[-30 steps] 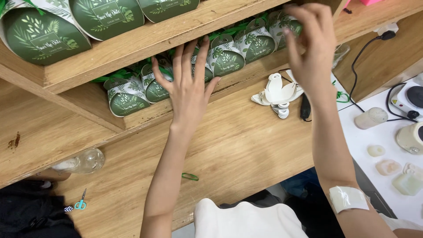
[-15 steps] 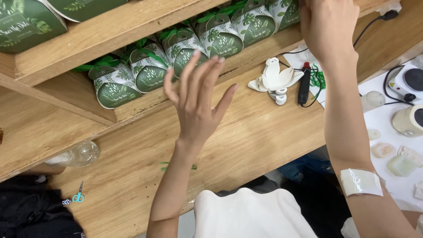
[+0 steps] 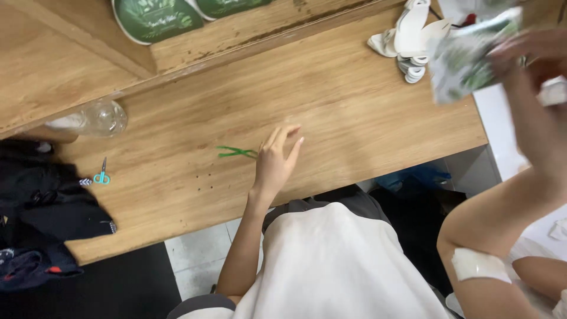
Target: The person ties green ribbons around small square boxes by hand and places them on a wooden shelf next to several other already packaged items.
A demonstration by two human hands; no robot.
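**Left hand at a green strip, right hand raised with a pouch**

We see the left hand (image 3: 276, 162) reaching forward from the body over the wooden worktop (image 3: 354, 100), forearm nearly straight, palm down. Its fingers (image 3: 282, 137) are loosely spread and slightly curled, closed on nothing; the thumb side lies right at the end of a thin green strip (image 3: 236, 152) that rests flat on the wood. Whether skin actually touches the strip we cannot tell.

The right arm is bent sharply at the elbow, with a white plaster (image 3: 477, 264) on the forearm, and the right hand (image 3: 534, 56) is lifted high at the upper right edge of the view. It is blurred, but its fingers are closed around a green and white pouch (image 3: 469, 59), held clear above the worktop.

Counting what lies about: one green strip, one pouch in hand, one small pair of scissors with teal handles (image 3: 101, 175) near the left edge, one clear plastic bottle (image 3: 97, 118) on its side against the shelf's base, and one loose pile of white paper pieces (image 3: 407, 41) at the back of the worktop, just left of the raised pouch. Two round green packages (image 3: 156, 18) show on the shelf above. Dark clothing (image 3: 47, 218) is heaped at the far left.
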